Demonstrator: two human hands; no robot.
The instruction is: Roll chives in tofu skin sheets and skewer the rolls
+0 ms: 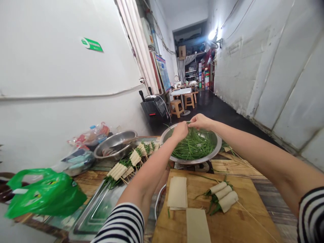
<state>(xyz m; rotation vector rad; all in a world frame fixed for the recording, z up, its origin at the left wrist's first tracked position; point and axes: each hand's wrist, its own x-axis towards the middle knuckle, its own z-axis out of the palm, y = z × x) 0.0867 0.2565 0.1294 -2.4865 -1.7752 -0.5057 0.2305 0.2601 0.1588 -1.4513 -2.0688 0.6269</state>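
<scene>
Bowl (193,161), metal, wide: standing at eleven o'clock from the cutting board (243,216), holding a loose heap of long green stalks (193,146).

Left hand (181,131): hanging over the bowl's far side, fingers drawn together, its grip pinching some of the green stalks.

Right hand (199,121): meeting the left at its two o'clock, thumb and fingers likewise drawn close on the stalks; how many are being held, I cannot tell.

Handling note: by my judgement, the hands are sorting a small bunch. Good work is calling for a light, unbruising pinch, stalks lying parallel, ends evened up, strays being shaken off inside the rim.

Pale sheets (177,192): lying flat at ten o'clock on the board, another sheet (198,226) lying at seven.

Rolls (224,196), three, wrapping greens: lying side by side at one o'clock, a thin stick (257,219) reaching from the nearest toward four.

Skewered rolls (121,168): resting in rows at ten o'clock from the board.

Green bag (48,195): sitting at nine, beyond the metal tray (93,216).
</scene>
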